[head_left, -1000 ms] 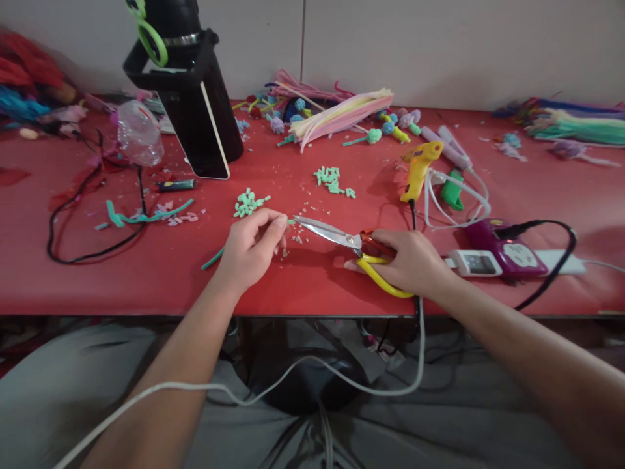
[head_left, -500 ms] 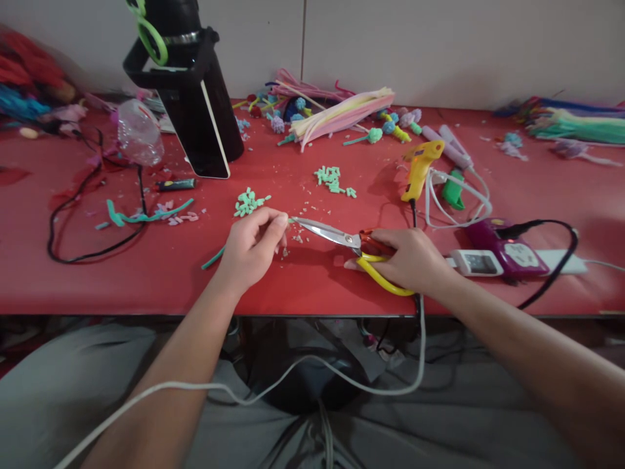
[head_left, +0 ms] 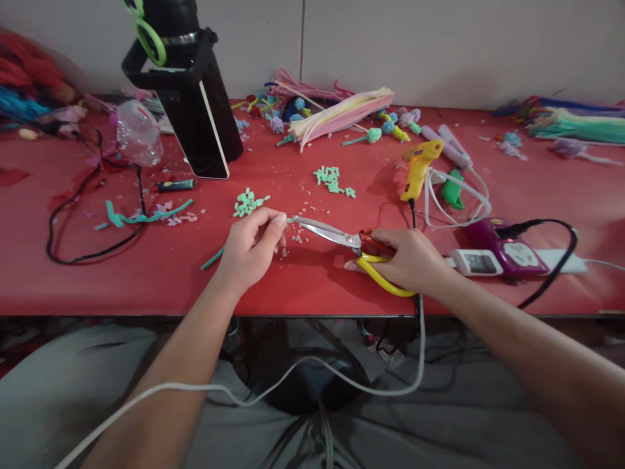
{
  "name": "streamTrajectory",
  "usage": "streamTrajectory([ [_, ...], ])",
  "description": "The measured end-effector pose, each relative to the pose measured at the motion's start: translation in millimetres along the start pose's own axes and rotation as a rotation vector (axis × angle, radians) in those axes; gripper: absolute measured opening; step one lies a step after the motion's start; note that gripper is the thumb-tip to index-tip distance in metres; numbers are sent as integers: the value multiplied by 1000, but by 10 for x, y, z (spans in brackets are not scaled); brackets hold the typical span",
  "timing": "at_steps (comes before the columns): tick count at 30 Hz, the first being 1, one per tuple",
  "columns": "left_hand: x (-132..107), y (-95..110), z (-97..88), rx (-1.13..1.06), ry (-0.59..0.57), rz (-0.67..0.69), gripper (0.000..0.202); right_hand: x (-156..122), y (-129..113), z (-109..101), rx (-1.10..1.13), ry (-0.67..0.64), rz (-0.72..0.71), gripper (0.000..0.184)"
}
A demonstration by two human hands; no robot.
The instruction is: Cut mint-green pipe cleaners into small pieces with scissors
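Note:
My left hand pinches a thin green pipe cleaner, whose tail sticks out behind the hand while a short tip shows past the fingertips. In my right hand are scissors with one red and one yellow handle loop. Their blades point left and look nearly closed, the tips right by the green tip at my left fingers. A pile of short light-green pieces lies just beyond my left hand. Farther back to the right is a second such pile.
A yellow glue gun stands beyond my right hand, near a purple power strip with cords. A black holder with a phone rises at back left. Bundled pipe cleaners lie along the wall. A white cable crosses my lap.

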State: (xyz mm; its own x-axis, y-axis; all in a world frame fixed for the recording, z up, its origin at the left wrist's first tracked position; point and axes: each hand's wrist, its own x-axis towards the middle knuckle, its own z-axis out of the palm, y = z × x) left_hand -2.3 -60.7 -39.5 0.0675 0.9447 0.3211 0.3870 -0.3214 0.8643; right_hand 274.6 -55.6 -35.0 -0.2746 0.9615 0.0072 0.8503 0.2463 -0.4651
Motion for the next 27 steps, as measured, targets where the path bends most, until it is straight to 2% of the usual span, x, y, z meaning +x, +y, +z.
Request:
streamTrajectory([
  [27, -11, 24, 12, 15, -10, -7, 30, -7, 7, -7, 7, -25, 14, 75],
])
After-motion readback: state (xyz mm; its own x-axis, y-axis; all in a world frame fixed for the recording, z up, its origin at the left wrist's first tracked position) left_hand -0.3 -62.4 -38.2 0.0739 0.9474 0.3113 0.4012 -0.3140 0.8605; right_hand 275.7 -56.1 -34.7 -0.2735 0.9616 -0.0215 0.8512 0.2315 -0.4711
